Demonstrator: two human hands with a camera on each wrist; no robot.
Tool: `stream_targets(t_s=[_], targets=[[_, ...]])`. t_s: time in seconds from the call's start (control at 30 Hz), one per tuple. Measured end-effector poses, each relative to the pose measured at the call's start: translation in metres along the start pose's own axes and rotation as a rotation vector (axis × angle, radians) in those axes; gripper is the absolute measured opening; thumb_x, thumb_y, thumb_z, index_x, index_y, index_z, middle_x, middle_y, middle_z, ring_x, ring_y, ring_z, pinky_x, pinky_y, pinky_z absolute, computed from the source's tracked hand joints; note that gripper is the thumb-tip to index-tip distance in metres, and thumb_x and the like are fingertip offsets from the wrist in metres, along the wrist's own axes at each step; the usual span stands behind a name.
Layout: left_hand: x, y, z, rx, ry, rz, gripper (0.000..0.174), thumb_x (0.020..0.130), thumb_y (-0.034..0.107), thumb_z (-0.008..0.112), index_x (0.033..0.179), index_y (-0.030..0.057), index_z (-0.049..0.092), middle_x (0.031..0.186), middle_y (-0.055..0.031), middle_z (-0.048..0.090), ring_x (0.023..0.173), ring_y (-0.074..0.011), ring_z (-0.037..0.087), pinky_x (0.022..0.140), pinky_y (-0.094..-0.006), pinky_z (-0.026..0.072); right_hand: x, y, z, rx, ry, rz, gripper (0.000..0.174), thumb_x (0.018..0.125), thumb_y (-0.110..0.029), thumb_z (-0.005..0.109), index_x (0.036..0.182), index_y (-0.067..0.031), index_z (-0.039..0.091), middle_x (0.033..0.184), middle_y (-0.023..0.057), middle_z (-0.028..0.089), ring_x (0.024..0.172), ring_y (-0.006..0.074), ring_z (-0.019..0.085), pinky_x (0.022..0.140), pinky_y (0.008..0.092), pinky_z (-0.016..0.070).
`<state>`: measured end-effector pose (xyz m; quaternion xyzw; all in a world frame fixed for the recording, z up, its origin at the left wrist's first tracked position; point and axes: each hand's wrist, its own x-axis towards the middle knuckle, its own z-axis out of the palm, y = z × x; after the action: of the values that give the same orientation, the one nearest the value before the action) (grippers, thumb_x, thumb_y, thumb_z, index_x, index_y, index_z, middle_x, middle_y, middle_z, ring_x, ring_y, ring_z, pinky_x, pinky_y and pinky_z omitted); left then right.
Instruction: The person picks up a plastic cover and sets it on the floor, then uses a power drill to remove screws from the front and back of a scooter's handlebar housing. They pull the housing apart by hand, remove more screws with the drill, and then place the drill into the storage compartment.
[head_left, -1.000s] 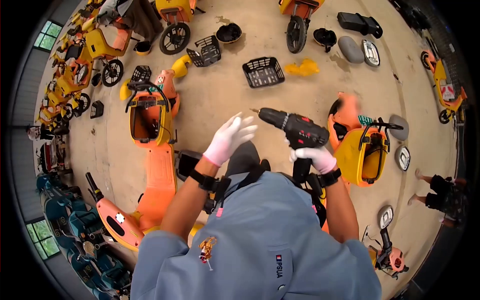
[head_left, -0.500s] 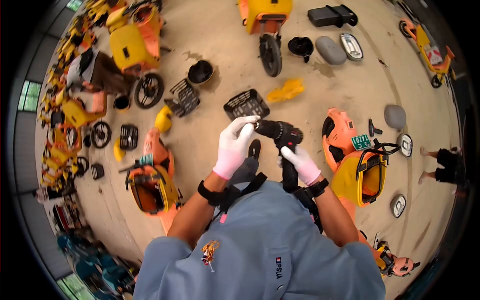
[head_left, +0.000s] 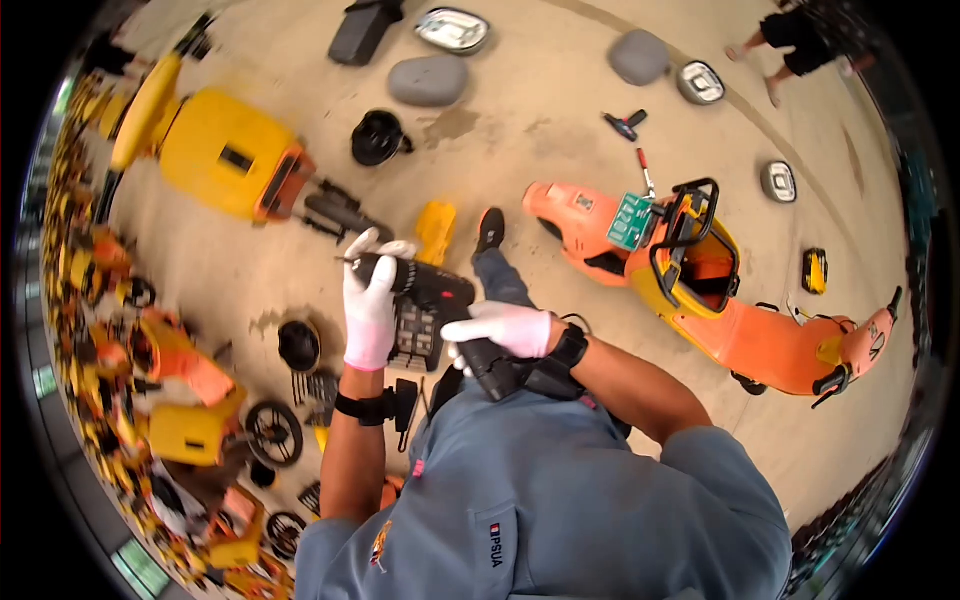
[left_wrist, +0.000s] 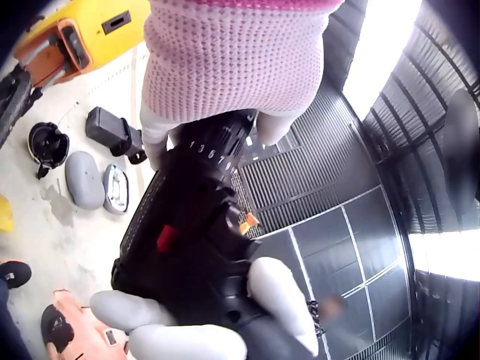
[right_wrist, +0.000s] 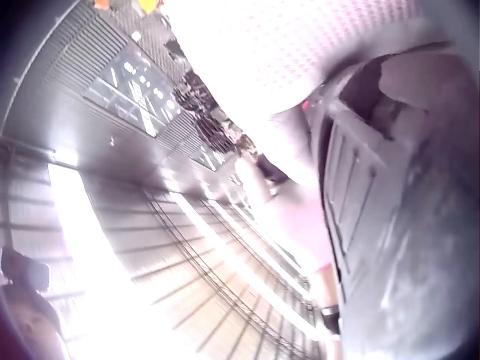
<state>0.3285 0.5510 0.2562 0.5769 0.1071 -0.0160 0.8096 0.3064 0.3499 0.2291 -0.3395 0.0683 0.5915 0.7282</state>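
A black power drill (head_left: 436,290) with red marks lies across both gloved hands in the head view, its bit toward the left. My left hand (head_left: 370,305) has its fingers and thumb round the drill's front collar; the left wrist view shows that hand (left_wrist: 232,67) over the numbered ring of the drill (left_wrist: 187,225). My right hand (head_left: 505,330) grips the drill's handle, with the battery end below it. In the right wrist view the drill's base (right_wrist: 405,210) fills the right side, beside the right hand (right_wrist: 255,67).
An orange and yellow scooter (head_left: 740,340) stands at the right, a yellow one (head_left: 215,150) at upper left. On the floor are a black crate (head_left: 417,335), a yellow piece (head_left: 435,230), black bowl-like parts (head_left: 377,138), grey covers (head_left: 428,80) and tools (head_left: 627,124). A person (head_left: 800,40) stands at upper right.
The head view has swung round to the right, and the scooters and floor parts have shifted. My left hand has moved from beside the drill's tip onto its front collar.
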Motion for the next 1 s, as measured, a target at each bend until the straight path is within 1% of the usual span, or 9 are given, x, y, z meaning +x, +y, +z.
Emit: stream_targets(t_s=[0.27, 0.37, 0.4, 0.47, 0.67, 0.73, 0.77, 0.83, 1.0], targets=[[0.234, 0.01, 0.074, -0.027, 0.173, -0.296, 0.026, 0.097, 0.029, 0.061, 0.09, 0.0039, 0.058, 0.083, -0.0112, 0.065, 0.072, -0.0213, 0.063, 0.07, -0.034, 0.0534, 0.004, -0.197, -0.081, -0.396, 0.059, -0.109, 0.07, 0.097, -0.064, 0.046, 0.116, 0.0014, 0.06, 0.095, 0.0134, 0.067, 0.074, 0.0212, 0.068, 0.068, 0.0321, 0.0591], [0.313, 0.031, 0.094, -0.188, 0.234, -0.36, 0.026, 0.096, 0.03, 0.062, 0.085, 0.0067, 0.057, 0.08, -0.0099, 0.063, 0.075, -0.0237, 0.063, 0.073, -0.0362, 0.0542, 0.003, -0.229, -0.198, 0.107, 0.289, -0.405, 0.026, 0.099, -0.034, 0.057, 0.093, -0.0087, 0.057, 0.073, 0.0021, 0.055, 0.057, 0.0093, 0.049, 0.045, 0.0206, 0.036], [0.336, 0.044, 0.108, -0.156, 0.23, -0.361, 0.025, 0.096, 0.03, 0.062, 0.085, 0.0071, 0.057, 0.079, -0.0097, 0.062, 0.076, -0.0241, 0.063, 0.074, -0.0365, 0.0544, -0.013, -0.244, -0.235, 0.395, 0.408, -0.472, 0.017, 0.097, -0.024, 0.062, 0.093, -0.0085, 0.058, 0.073, 0.0013, 0.055, 0.057, 0.0086, 0.05, 0.045, 0.0201, 0.0376], [0.387, 0.056, 0.119, 0.017, 0.215, -0.362, 0.024, 0.095, 0.028, 0.063, 0.087, 0.0063, 0.057, 0.08, -0.0094, 0.062, 0.076, -0.023, 0.063, 0.074, -0.0367, 0.054, -0.017, -0.227, -0.331, 0.019, 1.065, -0.651, 0.02, 0.094, -0.023, 0.067, 0.1, -0.0053, 0.062, 0.074, 0.0032, 0.061, 0.058, 0.0099, 0.057, 0.047, 0.0232, 0.043], [0.52, -0.018, 0.102, 0.951, -0.157, -0.325, 0.017, 0.084, 0.015, 0.067, 0.074, 0.0032, 0.063, 0.067, 0.0, 0.058, 0.061, -0.0099, 0.055, 0.057, -0.0294, 0.0449, -0.07, -0.193, -0.508, 0.125, 1.581, -0.217, 0.031, 0.086, -0.031, 0.067, 0.094, -0.0014, 0.07, 0.078, 0.0095, 0.07, 0.064, 0.0201, 0.066, 0.064, 0.0337, 0.0525], [0.54, -0.075, 0.064, 1.233, -0.325, -0.393, 0.018, 0.081, 0.017, 0.07, 0.079, -0.0003, 0.065, 0.067, 0.0005, 0.058, 0.063, -0.0084, 0.052, 0.056, -0.0316, 0.0443, -0.069, -0.175, -0.571, -0.057, 1.739, -0.051, 0.043, 0.083, -0.043, 0.066, 0.103, -0.0053, 0.072, 0.099, 0.0158, 0.073, 0.098, 0.0323, 0.069, 0.089, 0.0385, 0.0514], [0.54, -0.079, 0.087, 1.449, -0.293, -0.671, 0.021, 0.08, 0.019, 0.071, 0.085, -0.0014, 0.067, 0.071, -0.004, 0.064, 0.069, -0.0121, 0.059, 0.063, -0.0351, 0.049, -0.08, -0.192, -0.577, -0.165, 1.788, 0.031, 0.043, 0.083, -0.043, 0.067, 0.105, -0.0062, 0.072, 0.102, 0.0163, 0.073, 0.101, 0.033, 0.068, 0.09, 0.0393, 0.0513], [0.544, -0.103, 0.082, 1.735, -0.529, -0.682, 0.031, 0.077, 0.026, 0.071, 0.095, 0.0009, 0.071, 0.084, -0.0188, 0.072, 0.085, -0.0291, 0.072, 0.077, -0.0407, 0.0531, -0.087, -0.224, -0.626, -0.286, 1.854, 0.114, 0.044, 0.084, -0.043, 0.067, 0.109, -0.0076, 0.069, 0.105, 0.0165, 0.072, 0.102, 0.0332, 0.068, 0.091, 0.0406, 0.0512], [0.563, -0.119, 0.08, 1.738, -0.676, -1.07, 0.03, 0.074, 0.024, 0.07, 0.094, 0.0022, 0.064, 0.078, -0.0163, 0.068, 0.076, -0.0279, 0.069, 0.069, -0.0387, 0.053, -0.054, -0.243, -0.803, -0.878, 1.73, 0.409, 0.067, 0.08, -0.038, 0.076, 0.138, -0.0155, 0.052, 0.118, 0.0199, 0.062, 0.115, 0.0378, 0.057, 0.099, 0.0475, 0.0463]])
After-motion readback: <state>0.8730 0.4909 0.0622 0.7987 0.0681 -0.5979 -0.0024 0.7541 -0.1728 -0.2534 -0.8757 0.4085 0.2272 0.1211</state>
